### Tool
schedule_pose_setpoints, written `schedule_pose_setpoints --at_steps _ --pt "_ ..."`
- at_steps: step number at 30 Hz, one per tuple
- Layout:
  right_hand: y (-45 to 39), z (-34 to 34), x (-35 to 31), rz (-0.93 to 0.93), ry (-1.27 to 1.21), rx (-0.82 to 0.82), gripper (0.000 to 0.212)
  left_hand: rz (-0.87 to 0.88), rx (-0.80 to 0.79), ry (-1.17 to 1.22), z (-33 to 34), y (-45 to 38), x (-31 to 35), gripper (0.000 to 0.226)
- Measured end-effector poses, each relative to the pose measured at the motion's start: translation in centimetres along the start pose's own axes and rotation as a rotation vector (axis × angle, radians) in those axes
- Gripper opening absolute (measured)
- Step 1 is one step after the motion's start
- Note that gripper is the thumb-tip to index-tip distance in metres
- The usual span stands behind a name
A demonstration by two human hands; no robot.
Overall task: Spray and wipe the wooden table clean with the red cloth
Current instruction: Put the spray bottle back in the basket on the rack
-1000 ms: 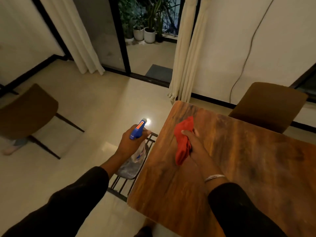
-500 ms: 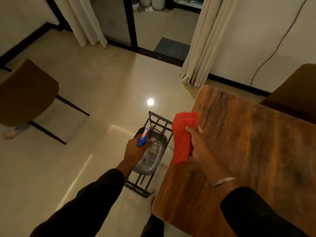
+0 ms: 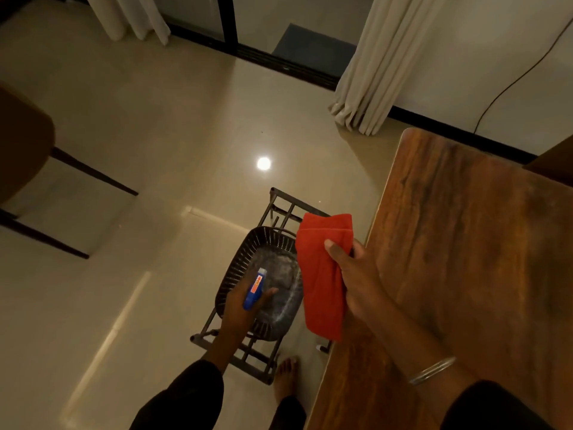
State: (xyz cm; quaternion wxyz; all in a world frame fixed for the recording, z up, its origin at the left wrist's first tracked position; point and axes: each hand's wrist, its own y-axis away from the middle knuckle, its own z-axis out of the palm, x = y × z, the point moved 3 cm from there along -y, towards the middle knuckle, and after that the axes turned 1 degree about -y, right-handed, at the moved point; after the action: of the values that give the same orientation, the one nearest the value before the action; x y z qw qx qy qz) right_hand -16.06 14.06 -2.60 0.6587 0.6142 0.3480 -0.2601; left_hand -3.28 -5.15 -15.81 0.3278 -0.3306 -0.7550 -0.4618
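Observation:
The wooden table (image 3: 465, 243) fills the right side of the view. My right hand (image 3: 356, 274) grips the red cloth (image 3: 322, 274), which hangs folded just past the table's left edge. Lower down, my left hand (image 3: 242, 308) holds the spray bottle (image 3: 266, 293) by its blue trigger head (image 3: 254, 288). The clear bottle body rests inside a dark ribbed basket (image 3: 235, 262) that sits on a low black metal rack (image 3: 273, 212) beside the table.
A brown chair (image 3: 21, 144) with thin dark legs stands at the left on the glossy tiled floor. White curtains (image 3: 372, 63) and a glass door lie ahead. Another chair's corner (image 3: 555, 159) shows behind the table. My bare foot (image 3: 285, 377) is by the rack.
My left hand lowered the spray bottle from table height down into the basket. My right hand slid the red cloth off the tabletop to just past its left edge.

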Motion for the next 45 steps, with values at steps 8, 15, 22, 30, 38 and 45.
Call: schedule_pose_setpoints --at_steps 8,15,22,30,38,45 --pt "-1.8 2.9 0.0 -0.025 0.019 0.040 0.028 0.182 -0.278 -0.102 -7.0 -1.4 1.1 0.071" --pt "-4.3 5.8 -0.9 0.135 -0.208 -0.187 0.039 0.016 -0.455 0.290 -6.7 -8.1 9.7 0.038" --pt "-7.3 5.5 -1.5 -0.034 -0.069 -0.121 0.035 -0.155 -0.646 0.660 -3.6 -11.3 10.2 0.059" --pt "-9.7 5.7 0.6 -0.056 0.077 0.130 0.046 -0.126 -0.553 0.525 -5.6 -15.1 8.6 0.063" --pt "-14.7 5.3 3.6 0.102 0.226 0.327 0.046 -0.027 -0.174 -0.113 -3.4 -18.5 6.6 0.054" --pt "-14.5 4.9 5.2 0.027 0.711 0.307 0.058 0.039 0.073 -0.615 -1.1 -17.8 6.6 0.092"
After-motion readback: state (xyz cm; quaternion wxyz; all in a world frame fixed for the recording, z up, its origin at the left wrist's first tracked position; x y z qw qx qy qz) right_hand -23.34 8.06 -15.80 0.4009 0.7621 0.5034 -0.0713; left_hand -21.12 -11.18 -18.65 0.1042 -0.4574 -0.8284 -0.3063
